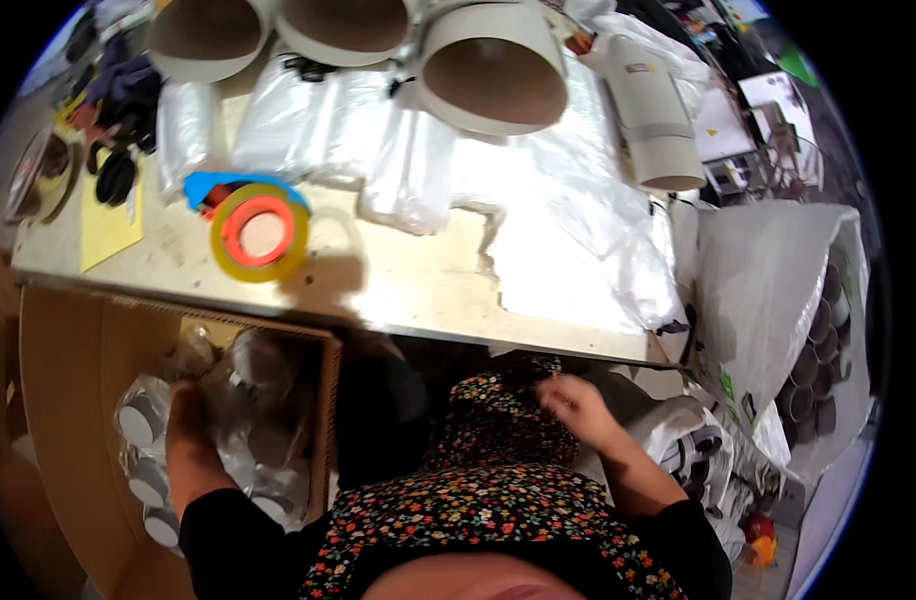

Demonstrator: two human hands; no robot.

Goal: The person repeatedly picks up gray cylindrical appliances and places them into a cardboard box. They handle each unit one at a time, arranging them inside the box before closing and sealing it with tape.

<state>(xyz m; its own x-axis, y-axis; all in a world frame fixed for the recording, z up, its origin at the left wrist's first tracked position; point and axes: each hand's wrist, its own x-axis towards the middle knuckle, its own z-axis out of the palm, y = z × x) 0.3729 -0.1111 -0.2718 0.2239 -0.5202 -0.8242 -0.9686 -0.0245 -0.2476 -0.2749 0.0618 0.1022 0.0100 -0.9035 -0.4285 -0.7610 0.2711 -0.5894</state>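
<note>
My left hand [189, 405] reaches down into a large cardboard box [63, 350] at the left. Its fingers are lost among the contents, so its grip is hidden. Around it lie bundles of grey cylindrical pieces [141, 421] in clear plastic bags [240, 432]. My right hand [575, 402] hangs over my lap, just below the table edge. Its fingers are slightly blurred and loosely bent apart, with nothing visible in them. Beneath it is the dark flowered fabric [493, 400] of my clothing.
On the pale table [408, 285] sit a yellow tape roll [218, 245], clear plastic bags [413, 175] and large grey pipes [493, 85]. Scissors [116, 178] lie on yellow paper [98, 235]. A white sack [753, 270] of grey tube pieces [806, 365] stands at the right.
</note>
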